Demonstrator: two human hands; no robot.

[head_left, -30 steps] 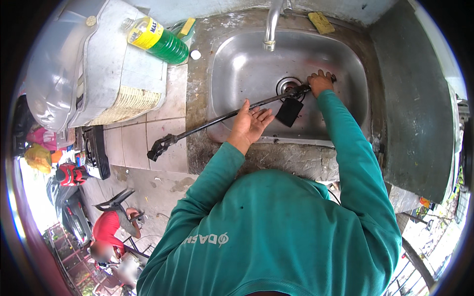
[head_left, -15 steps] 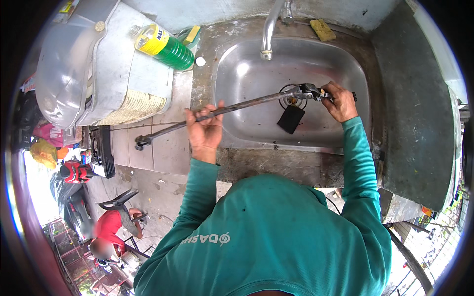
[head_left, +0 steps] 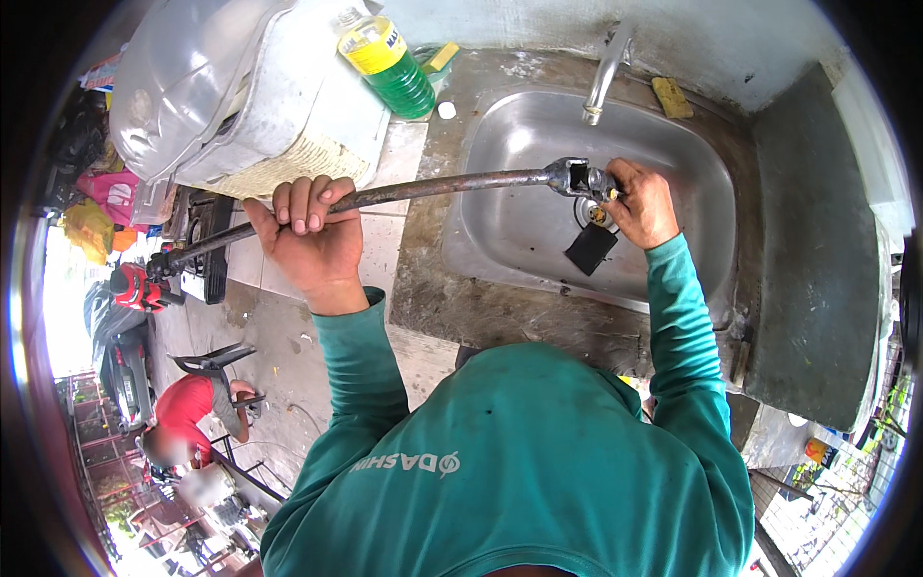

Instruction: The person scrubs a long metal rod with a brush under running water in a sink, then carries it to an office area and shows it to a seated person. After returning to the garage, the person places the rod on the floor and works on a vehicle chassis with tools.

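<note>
Head view, looking down over a green long-sleeved shirt (head_left: 519, 462) filling the lower centre of the frame

Left hand (head_left: 312, 236), left of centre: fingers (head_left: 306, 204) curled together over a long dark metal rod (head_left: 433, 188), thumb side wrapped beneath, rod gripped firmly

Long metal rod: running from the far left of the frame, past the left hand, rising slightly to the right and ending above the sink (head_left: 692, 163); angular metal head (head_left: 574, 177) at its right end, over the basin

Right hand (head_left: 639, 204), right of centre: fingers bent and pressed together around the rod's head, fingertips pinching a small fitting there; exact hold partly hidden by the hand itself

Steel sink: upper right of centre, set in a worn grey counter (head_left: 481, 298); drain just below the right hand; black flat piece (head_left: 589, 248) lying in the basin beside the drain

Tap (head_left: 601, 82): top centre, spout curving down over the basin

Yellow sponge (head_left: 670, 96): on the counter edge right of the tap

Green bottle with yellow label (head_left: 389, 62): upper centre left, lying tilted against a large pale plastic container (head_left: 240, 96)

Small white cap (head_left: 446, 111): on the counter near the bottle

Person in a red top (head_left: 192, 404): lower left, well apart from the sink
</note>
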